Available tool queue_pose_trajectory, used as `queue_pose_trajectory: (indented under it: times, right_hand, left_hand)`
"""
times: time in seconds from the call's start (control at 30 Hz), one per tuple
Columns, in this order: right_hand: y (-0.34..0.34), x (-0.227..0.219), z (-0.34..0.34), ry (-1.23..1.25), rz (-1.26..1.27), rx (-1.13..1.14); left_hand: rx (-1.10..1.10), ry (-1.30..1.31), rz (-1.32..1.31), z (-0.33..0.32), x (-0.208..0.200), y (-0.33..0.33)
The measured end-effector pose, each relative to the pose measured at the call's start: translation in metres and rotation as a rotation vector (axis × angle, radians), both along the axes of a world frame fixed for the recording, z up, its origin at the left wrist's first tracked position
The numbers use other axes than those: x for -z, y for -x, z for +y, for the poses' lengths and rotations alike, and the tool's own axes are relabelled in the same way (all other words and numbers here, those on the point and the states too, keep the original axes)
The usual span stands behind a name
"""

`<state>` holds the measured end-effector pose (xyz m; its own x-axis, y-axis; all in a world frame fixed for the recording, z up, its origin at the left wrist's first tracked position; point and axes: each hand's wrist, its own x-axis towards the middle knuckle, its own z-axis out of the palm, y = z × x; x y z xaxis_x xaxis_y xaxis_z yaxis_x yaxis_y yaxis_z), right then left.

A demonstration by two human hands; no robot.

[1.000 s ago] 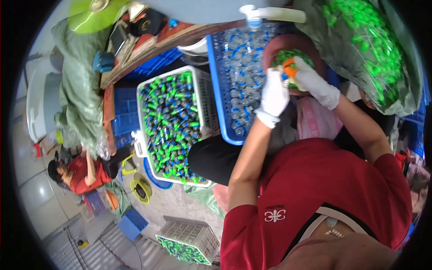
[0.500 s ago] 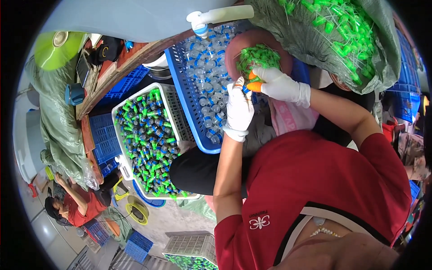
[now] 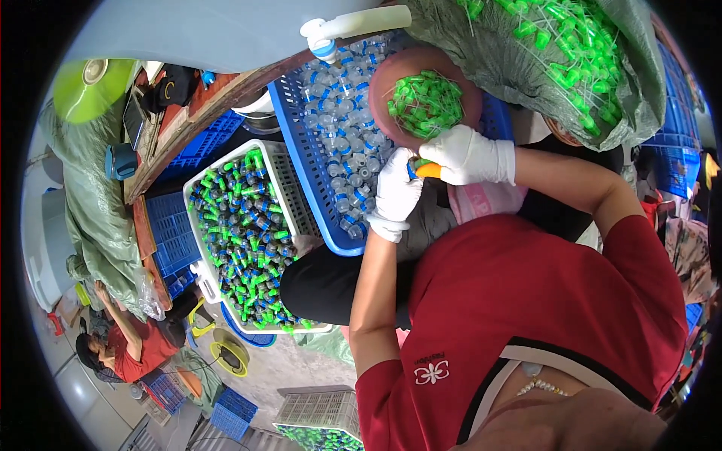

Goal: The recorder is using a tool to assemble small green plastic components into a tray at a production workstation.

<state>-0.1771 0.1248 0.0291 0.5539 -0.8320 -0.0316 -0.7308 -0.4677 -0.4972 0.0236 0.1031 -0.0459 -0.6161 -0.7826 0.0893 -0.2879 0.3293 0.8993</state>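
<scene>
My two white-gloved hands meet at the near edge of a pink bowl (image 3: 382, 98) heaped with green plastic pieces (image 3: 426, 104) that have thin clear stems. My left hand (image 3: 396, 189) is closed around a small bottle with a blue band (image 3: 412, 168), mostly hidden by the fingers. Orange covers sit on fingertips of my right hand (image 3: 471, 156), which pinches a green piece (image 3: 423, 162) against the bottle's end. How far the piece goes into the bottle cannot be seen. Beside my left hand, clear little bottles with blue bands (image 3: 342, 124) fill a blue basket (image 3: 307, 180).
A white crate (image 3: 280, 177) of dark and green filled bottles stands left of my knee. At the upper right, a grey-green sack (image 3: 504, 75) holds more green pieces. A white tap (image 3: 353, 26) juts over the basket. Another person (image 3: 135, 342) works at lower left.
My right hand has drawn back from the bowl's contents toward me, bringing its fingertips to my left hand. The view has shifted slightly.
</scene>
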Motion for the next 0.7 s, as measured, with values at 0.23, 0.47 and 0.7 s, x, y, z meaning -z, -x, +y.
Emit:
queue_pose_trajectory:
  times: [0.23,0.47,0.7]
  right_hand:
    - [-0.023,0.058,0.002,-0.164,-0.482,0.191]
    - [0.01,0.115,-0.065,-0.128,-0.14,0.49]
    - [-0.001,0.146,-0.078,-0.232,0.029,0.639]
  left_hand:
    - [-0.299,0.323,-0.265,0.012,-0.013,-0.016]
    - [-0.935,0.606,-0.705,-0.031,-0.035,-0.119]
    - [-0.546,0.576,-0.669,-0.047,0.013,-0.055]
